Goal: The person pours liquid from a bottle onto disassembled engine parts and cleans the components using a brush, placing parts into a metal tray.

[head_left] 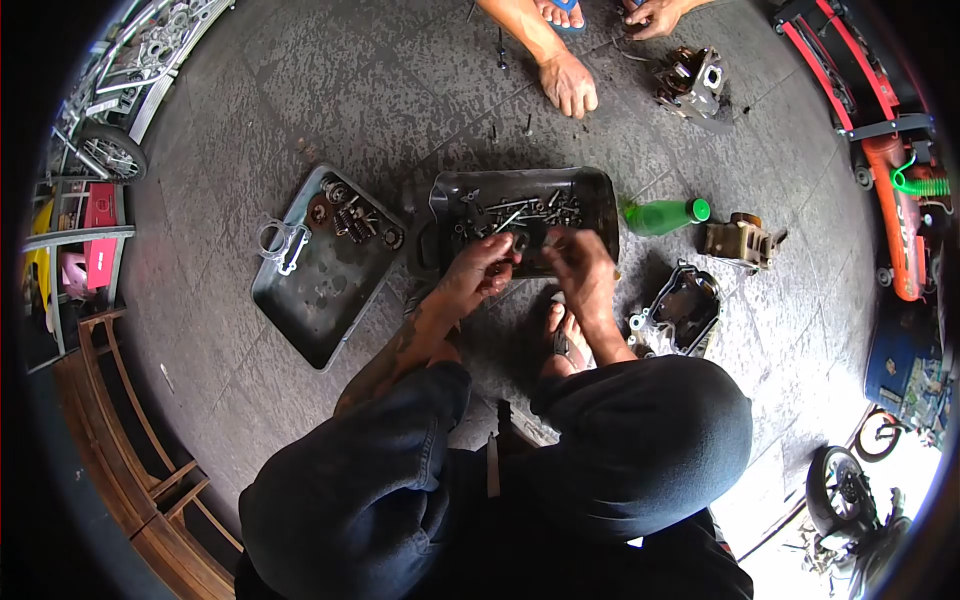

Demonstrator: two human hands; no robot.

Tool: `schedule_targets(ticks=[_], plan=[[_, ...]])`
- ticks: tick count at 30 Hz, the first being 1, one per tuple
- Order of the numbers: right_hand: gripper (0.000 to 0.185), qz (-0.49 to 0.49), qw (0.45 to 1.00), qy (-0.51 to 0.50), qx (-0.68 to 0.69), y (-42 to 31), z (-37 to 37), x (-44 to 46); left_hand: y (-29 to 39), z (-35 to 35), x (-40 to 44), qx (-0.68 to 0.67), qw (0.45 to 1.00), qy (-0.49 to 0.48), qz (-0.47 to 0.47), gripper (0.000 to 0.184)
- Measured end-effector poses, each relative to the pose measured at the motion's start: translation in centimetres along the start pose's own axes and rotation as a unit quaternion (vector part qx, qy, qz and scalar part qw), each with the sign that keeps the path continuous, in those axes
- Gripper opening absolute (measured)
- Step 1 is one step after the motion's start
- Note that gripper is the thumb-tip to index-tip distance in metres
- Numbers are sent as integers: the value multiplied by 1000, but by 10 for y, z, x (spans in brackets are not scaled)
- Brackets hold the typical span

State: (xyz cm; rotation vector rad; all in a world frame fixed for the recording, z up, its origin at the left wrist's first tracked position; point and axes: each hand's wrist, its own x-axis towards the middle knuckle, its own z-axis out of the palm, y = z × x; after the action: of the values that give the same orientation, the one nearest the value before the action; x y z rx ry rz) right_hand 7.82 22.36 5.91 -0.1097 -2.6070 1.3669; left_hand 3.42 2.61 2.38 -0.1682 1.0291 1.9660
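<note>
My left hand (480,272) is closed in a pinch over the near side of a black tray (605,200). Between its fingertips is a small dark, round metal part (520,243), too small to name surely. Close by on the right, my right hand (587,272) hovers over the same tray edge, its fingers curled and smeared by motion. Whether it holds anything cannot be made out. Inside the tray lie many loose bolts (512,216) and small metal parts, wet and dark.
Left stands a second tray (330,310) with springs and gears (352,220), a metal gasket (290,245) over its rim. At right are a green bottle (660,215), an engine cylinder (740,242) and an engine cover (688,305). Opposite, another person's hand (570,85) is near an engine head (693,82).
</note>
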Motion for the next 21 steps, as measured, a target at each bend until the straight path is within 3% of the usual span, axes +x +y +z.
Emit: schedule_targets(ticks=[4, 8, 10, 13, 17, 21], plan=[[30, 4, 992, 99, -83, 10, -25, -4, 5, -8, -4, -150, 988, 37, 21, 36], [37, 37, 981, 42, -183, 27, -44, -23, 11, -10, -7, -194, 979, 34, 55, 39], [34, 88, 981, 15, -170, 35, -44, -29, 10, -15, -6, -188, 980, -26, 61, 39], [29, 158, 973, -3, -166, 36, -43, -29, 10, -14, -7, -166, 984, 0, 68, 38], [23, 72, 985, 85, -128, 45, -41, -19, 9, -16, -7, -160, 985, 7, 66, 35], [21, 51, 991, 101, -67, 35, -36, -7, 10, -15, -6, -144, 985, 4, 95, 28]])
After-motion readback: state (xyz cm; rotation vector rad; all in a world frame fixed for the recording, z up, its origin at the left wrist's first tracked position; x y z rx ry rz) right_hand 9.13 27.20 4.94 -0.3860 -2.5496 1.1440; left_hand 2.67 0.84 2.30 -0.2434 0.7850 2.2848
